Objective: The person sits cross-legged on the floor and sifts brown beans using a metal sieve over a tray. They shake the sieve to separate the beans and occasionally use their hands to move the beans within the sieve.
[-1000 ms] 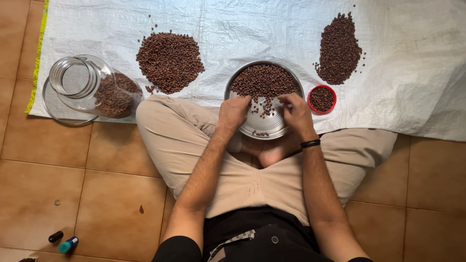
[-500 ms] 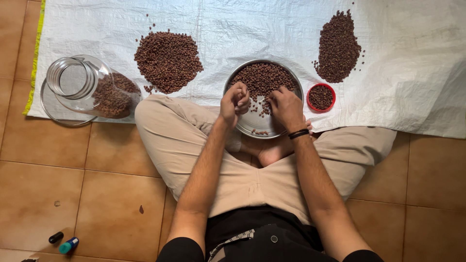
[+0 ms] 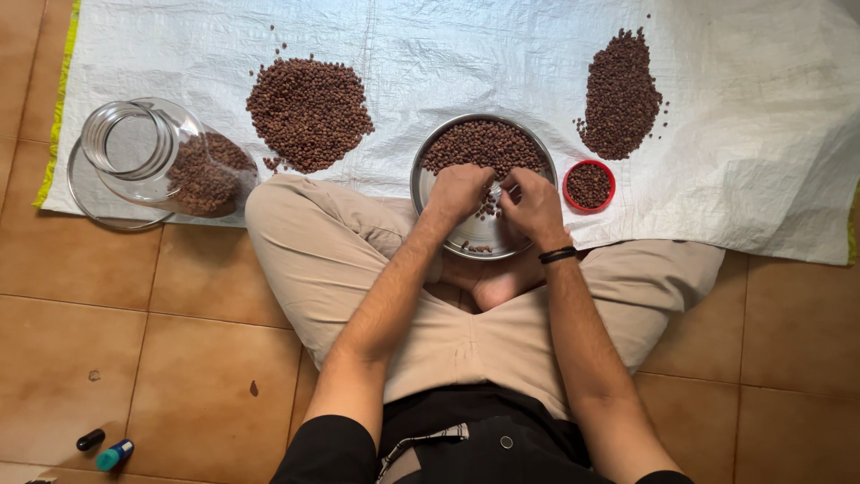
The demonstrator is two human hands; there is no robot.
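Closing in from the plate's edge, the left hand (image 3: pixel 460 190) now meets the right hand (image 3: pixel 531 204) over the steel plate (image 3: pixel 425 175) on the sheet. Both rest curled among the brown seeds (image 3: pixel 484 143), no longer lifted; whether either pinches any, I cannot tell.

We see a tipped clear glass jar (image 3: pixel 166 161) on the white woven sheet's (image 3: pixel 761 134) left edge, two brown seed heaps (image 3: pixel 309 112) (image 3: pixel 621 94) farther up, a small red bowl (image 3: pixel 589 185)
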